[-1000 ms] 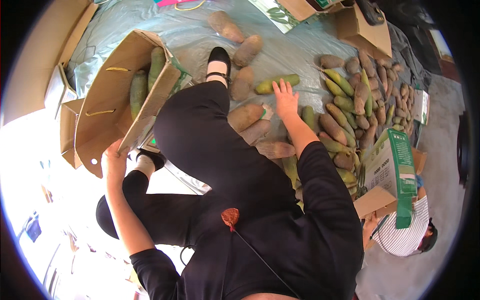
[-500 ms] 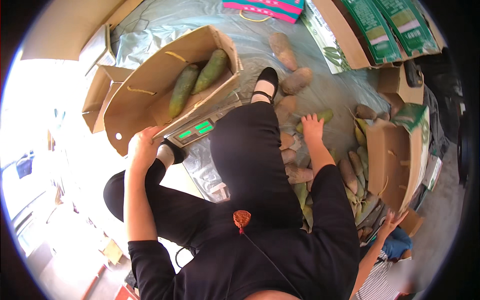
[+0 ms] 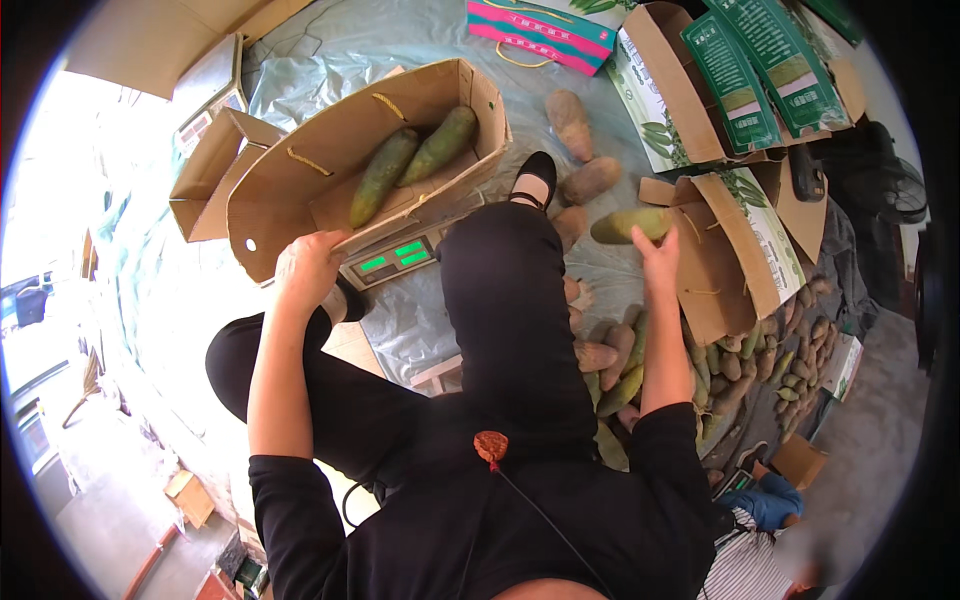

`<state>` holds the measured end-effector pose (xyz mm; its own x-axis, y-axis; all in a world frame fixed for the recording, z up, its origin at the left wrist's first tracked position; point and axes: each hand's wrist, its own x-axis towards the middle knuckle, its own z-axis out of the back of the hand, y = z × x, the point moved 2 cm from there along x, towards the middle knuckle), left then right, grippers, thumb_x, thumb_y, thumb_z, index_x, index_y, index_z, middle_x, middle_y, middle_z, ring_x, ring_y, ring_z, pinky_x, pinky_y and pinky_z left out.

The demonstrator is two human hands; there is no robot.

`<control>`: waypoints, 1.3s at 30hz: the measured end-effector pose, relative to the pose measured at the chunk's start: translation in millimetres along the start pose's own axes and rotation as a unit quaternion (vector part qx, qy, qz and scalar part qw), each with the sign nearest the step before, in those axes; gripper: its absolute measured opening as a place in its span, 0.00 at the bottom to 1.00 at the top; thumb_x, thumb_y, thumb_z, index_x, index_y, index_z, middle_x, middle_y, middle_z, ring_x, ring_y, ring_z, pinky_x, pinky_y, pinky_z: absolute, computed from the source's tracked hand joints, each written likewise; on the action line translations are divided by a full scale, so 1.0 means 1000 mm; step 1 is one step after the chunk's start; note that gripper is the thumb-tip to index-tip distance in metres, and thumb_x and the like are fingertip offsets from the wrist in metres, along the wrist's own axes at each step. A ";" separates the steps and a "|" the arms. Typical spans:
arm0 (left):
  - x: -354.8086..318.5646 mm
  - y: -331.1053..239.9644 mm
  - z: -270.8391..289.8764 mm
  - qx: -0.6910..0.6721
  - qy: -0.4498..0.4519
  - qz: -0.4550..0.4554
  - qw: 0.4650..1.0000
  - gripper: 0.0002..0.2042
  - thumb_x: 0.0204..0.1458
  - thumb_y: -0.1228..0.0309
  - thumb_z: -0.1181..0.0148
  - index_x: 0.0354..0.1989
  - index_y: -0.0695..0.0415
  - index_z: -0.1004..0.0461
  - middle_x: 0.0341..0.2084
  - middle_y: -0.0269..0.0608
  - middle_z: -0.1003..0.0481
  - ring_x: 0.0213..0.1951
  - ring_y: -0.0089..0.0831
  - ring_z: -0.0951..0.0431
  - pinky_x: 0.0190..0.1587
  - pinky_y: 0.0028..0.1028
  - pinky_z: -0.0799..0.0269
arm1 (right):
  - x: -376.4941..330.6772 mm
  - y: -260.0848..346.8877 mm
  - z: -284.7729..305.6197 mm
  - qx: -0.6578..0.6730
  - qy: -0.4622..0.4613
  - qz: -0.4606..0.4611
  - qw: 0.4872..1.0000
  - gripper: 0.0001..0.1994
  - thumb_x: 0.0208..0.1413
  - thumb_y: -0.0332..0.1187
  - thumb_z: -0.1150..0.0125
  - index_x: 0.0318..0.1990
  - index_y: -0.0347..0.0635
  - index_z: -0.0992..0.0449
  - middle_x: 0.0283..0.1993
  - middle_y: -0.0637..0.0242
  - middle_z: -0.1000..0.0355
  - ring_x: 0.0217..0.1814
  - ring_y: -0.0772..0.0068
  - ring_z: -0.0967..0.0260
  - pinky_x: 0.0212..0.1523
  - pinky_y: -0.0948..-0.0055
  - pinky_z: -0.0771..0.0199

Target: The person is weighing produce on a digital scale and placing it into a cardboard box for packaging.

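At the near rim of a long open cardboard box (image 3: pixel 290 210), my left hand (image 3: pixel 308 268) is closed on the edge. Two long green radishes (image 3: pixel 385 178) lie inside toward its right end. The box rests on a scale (image 3: pixel 395 258) with lit green displays. My right hand (image 3: pixel 657 255) grips a green radish (image 3: pixel 622 226) by its right end, above the floor to the right of my knee. Just past that hand, a second open cardboard box (image 3: pixel 715 280) with rope handles lies with its opening facing me.
Brownish radishes (image 3: pixel 590 180) lie on the plastic sheet (image 3: pixel 420 340) ahead of my foot. A large pile of radishes (image 3: pixel 740 370) spreads at the right. Green and white cartons (image 3: pixel 690 90) stand far right, beside a pink and teal bag (image 3: pixel 545 35). Another person (image 3: pixel 750 560) is at lower right.
My right hand has raised the green radish off the floor. The second box has moved left and away from me, and the other person's hand is off it. The view has shifted slightly.
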<state>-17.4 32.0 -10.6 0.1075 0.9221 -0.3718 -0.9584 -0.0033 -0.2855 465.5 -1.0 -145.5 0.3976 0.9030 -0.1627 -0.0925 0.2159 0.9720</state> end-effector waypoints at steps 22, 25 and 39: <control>0.006 0.008 -0.004 0.018 0.002 0.015 1.000 0.12 0.46 0.70 0.42 0.41 0.47 0.23 0.31 0.50 0.24 0.38 0.48 0.25 0.40 0.41 0.31 | 0.008 0.108 -0.120 0.033 0.131 0.099 0.986 0.18 0.48 0.32 0.35 0.46 0.36 0.27 0.43 0.59 0.26 0.42 0.73 0.28 0.44 0.72 0.27; 0.007 0.008 -0.007 0.010 0.003 -0.003 1.000 0.13 0.46 0.71 0.42 0.42 0.51 0.24 0.31 0.51 0.24 0.38 0.49 0.25 0.40 0.41 0.31 | -0.004 0.044 -0.044 -0.121 0.076 0.057 0.988 0.17 0.48 0.32 0.37 0.46 0.39 0.27 0.44 0.58 0.26 0.44 0.69 0.27 0.45 0.70 0.27; 0.010 0.009 -0.013 -0.024 -0.007 -0.020 0.999 0.13 0.48 0.74 0.44 0.43 0.58 0.25 0.30 0.50 0.23 0.35 0.44 0.23 0.40 0.34 0.31 | -0.158 -0.162 0.191 -0.480 -0.048 -0.304 0.821 0.28 0.43 0.39 0.33 0.51 0.33 0.31 0.50 0.52 0.29 0.54 0.56 0.32 0.54 0.64 0.34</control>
<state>-21.4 36.8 -28.1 0.1416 0.9271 -0.3469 -0.9394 0.0153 -0.3424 591.7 -249.9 -244.7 0.7032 0.4956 -0.5097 -0.5090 0.8515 0.1257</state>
